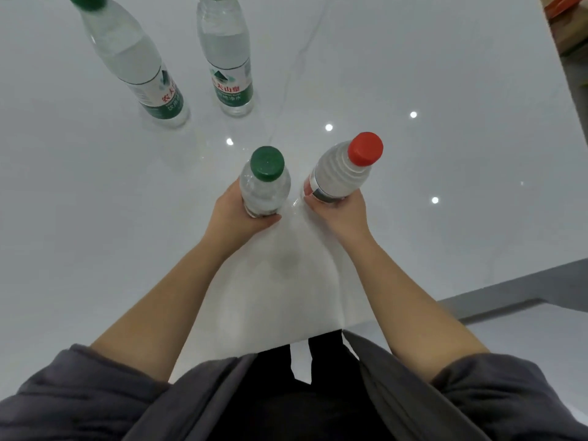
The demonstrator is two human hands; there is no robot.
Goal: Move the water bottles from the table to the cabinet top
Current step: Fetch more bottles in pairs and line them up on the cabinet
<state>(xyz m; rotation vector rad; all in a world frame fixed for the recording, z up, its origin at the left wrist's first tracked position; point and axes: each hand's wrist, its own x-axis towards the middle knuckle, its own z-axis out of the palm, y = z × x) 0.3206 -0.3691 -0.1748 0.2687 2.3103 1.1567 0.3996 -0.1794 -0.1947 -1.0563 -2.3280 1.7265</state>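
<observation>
Our left hand (234, 214) grips the green-capped bottle (264, 183) and our right hand (339, 211) the red-capped bottle (345, 171), both upright near the worktop's (445, 74) near edge; the cabinet is out of view.

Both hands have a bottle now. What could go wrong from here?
1. The left hand grips the green-capped bottle low on its body, so it may tip when carried.
2. The right hand also holds the red-capped bottle low, and it already leans.
3. Two standing bottles remain behind on the table; a forward swing might knock them over.
</observation>
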